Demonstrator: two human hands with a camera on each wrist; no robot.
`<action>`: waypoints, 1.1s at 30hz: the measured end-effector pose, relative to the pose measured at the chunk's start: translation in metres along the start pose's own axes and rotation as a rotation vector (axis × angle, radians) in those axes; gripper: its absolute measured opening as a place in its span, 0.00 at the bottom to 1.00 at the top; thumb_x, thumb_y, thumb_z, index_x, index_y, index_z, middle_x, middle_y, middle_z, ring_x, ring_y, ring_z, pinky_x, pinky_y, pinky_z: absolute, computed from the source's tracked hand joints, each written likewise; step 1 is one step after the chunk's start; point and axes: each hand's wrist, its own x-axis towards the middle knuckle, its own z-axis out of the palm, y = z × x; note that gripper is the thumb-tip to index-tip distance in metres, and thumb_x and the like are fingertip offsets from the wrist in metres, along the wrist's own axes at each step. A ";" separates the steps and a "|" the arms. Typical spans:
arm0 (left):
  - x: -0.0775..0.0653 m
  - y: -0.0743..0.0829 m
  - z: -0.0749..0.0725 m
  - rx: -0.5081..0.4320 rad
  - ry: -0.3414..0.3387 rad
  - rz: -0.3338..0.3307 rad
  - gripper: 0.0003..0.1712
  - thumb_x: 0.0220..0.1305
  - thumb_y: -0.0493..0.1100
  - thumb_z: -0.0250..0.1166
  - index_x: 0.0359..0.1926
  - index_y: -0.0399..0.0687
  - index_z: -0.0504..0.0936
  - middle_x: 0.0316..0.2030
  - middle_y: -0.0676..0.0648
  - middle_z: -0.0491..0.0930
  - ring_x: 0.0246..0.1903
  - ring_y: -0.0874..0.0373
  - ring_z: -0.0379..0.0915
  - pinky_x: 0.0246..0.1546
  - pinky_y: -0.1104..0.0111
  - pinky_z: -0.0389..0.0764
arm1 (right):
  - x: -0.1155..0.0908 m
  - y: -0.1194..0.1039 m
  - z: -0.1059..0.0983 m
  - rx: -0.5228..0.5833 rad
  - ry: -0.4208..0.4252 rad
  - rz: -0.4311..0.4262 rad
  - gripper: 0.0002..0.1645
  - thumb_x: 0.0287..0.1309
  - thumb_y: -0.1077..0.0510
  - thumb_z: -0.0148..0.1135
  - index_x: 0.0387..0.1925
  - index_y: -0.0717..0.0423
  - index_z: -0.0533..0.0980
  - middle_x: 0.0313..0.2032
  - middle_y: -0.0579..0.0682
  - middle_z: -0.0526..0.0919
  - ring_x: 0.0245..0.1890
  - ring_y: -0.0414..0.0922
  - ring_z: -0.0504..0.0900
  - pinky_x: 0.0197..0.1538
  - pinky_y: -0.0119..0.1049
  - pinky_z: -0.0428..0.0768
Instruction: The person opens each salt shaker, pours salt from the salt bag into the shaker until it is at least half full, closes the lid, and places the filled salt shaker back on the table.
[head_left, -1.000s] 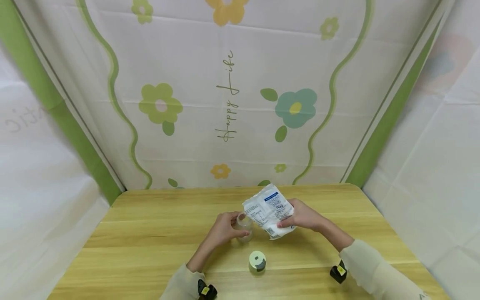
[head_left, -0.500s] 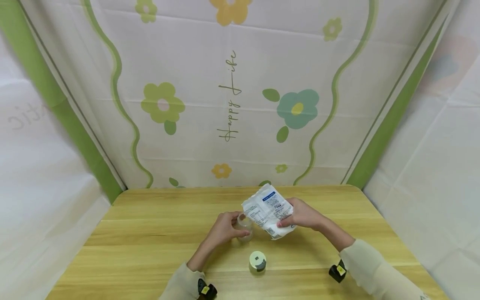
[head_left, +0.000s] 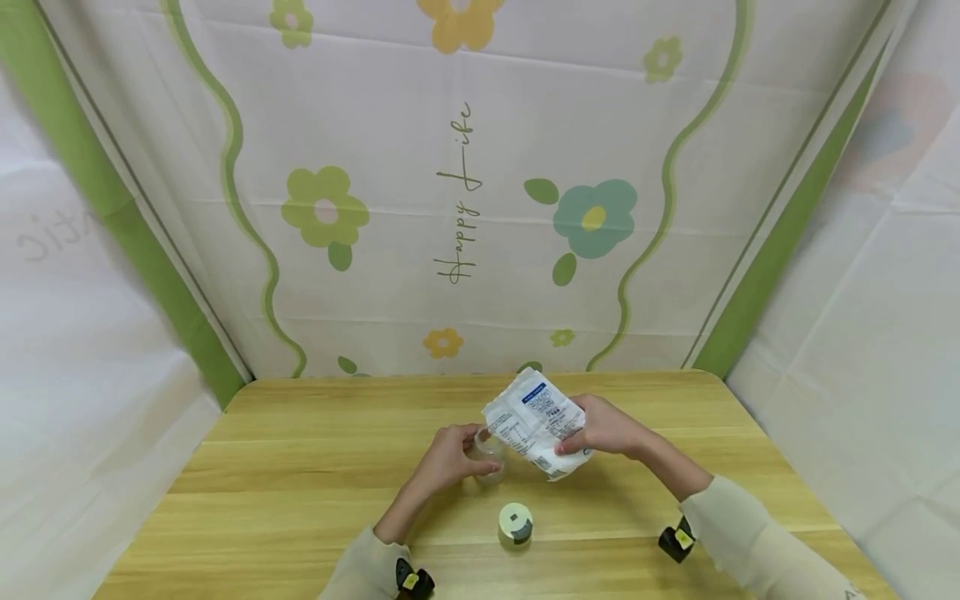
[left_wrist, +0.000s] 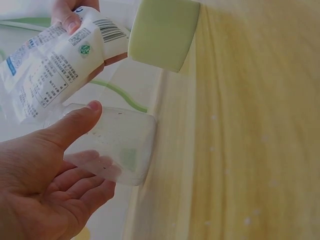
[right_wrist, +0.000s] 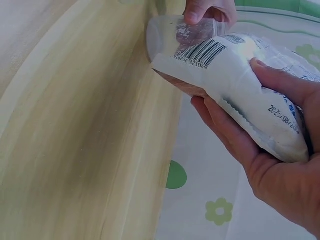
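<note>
My left hand [head_left: 447, 458] holds a clear jar [head_left: 491, 457] at the table, thumb on the near side and fingers behind it. In the left wrist view, the jar [left_wrist: 125, 142] is see-through, with small specks on its wall. My right hand [head_left: 609, 429] grips a white printed packet [head_left: 536, 421], thumb on the front face. The packet slants down to the left, its corner overlapping the jar's mouth in the head view. From the right wrist, the packet [right_wrist: 235, 75] shows a barcode and a stamped date. A pale green round piece [head_left: 515, 523] stands nearer me.
The wooden table [head_left: 315, 450] runs back to a white curtain [head_left: 405, 250] printed with flowers. Similar white sheets hang at both sides. Tiny white specks [left_wrist: 247, 220] dot the tabletop in the left wrist view. Black wrist devices [head_left: 677, 541] sit by both sleeves.
The packet has tilted slightly further toward the jar, its upper left edge shifting a little left. The left hand, the jar and the green piece stay in place.
</note>
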 end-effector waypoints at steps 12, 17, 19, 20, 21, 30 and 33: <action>0.000 -0.002 0.001 0.004 0.002 -0.005 0.36 0.51 0.47 0.79 0.60 0.40 0.80 0.55 0.40 0.83 0.54 0.47 0.81 0.55 0.57 0.82 | -0.001 -0.015 -0.003 -0.027 0.007 0.021 0.29 0.43 0.63 0.75 0.49 0.68 0.77 0.37 0.53 0.87 0.33 0.45 0.85 0.37 0.38 0.83; 0.001 -0.002 0.000 0.005 0.003 0.001 0.36 0.51 0.47 0.79 0.60 0.38 0.79 0.55 0.39 0.83 0.54 0.46 0.82 0.54 0.57 0.83 | 0.000 -0.017 -0.004 -0.047 0.012 0.033 0.28 0.41 0.64 0.76 0.47 0.68 0.78 0.34 0.53 0.87 0.31 0.44 0.85 0.35 0.38 0.83; 0.001 -0.002 0.000 0.008 0.005 0.000 0.37 0.51 0.47 0.79 0.60 0.38 0.79 0.55 0.39 0.83 0.54 0.46 0.82 0.54 0.57 0.83 | 0.001 -0.018 -0.005 -0.061 0.019 0.037 0.27 0.40 0.64 0.77 0.46 0.68 0.78 0.34 0.52 0.87 0.30 0.44 0.85 0.35 0.38 0.83; 0.001 -0.002 0.000 0.010 0.007 -0.002 0.37 0.51 0.47 0.79 0.60 0.38 0.79 0.55 0.39 0.83 0.54 0.46 0.82 0.54 0.57 0.83 | 0.002 -0.019 -0.005 -0.066 0.022 0.040 0.27 0.40 0.64 0.77 0.46 0.68 0.78 0.33 0.52 0.87 0.30 0.44 0.84 0.35 0.39 0.83; 0.001 -0.002 0.000 0.010 0.007 -0.004 0.37 0.51 0.47 0.79 0.60 0.38 0.79 0.55 0.39 0.83 0.54 0.46 0.82 0.54 0.57 0.83 | 0.002 -0.019 -0.005 -0.070 0.024 0.043 0.27 0.40 0.64 0.77 0.45 0.68 0.78 0.33 0.52 0.87 0.30 0.44 0.84 0.35 0.39 0.83; 0.001 -0.001 0.000 0.012 0.008 -0.003 0.37 0.51 0.47 0.79 0.61 0.38 0.79 0.55 0.39 0.83 0.53 0.47 0.82 0.54 0.57 0.83 | 0.003 -0.025 -0.007 -0.088 0.020 0.055 0.28 0.39 0.65 0.77 0.47 0.68 0.78 0.33 0.53 0.87 0.30 0.45 0.84 0.35 0.39 0.83; 0.002 -0.002 0.001 0.008 0.004 -0.004 0.37 0.51 0.47 0.79 0.61 0.39 0.79 0.55 0.40 0.83 0.53 0.48 0.82 0.53 0.58 0.83 | 0.004 -0.027 -0.008 -0.087 0.009 0.056 0.29 0.39 0.66 0.76 0.47 0.67 0.78 0.34 0.53 0.87 0.30 0.45 0.85 0.35 0.38 0.84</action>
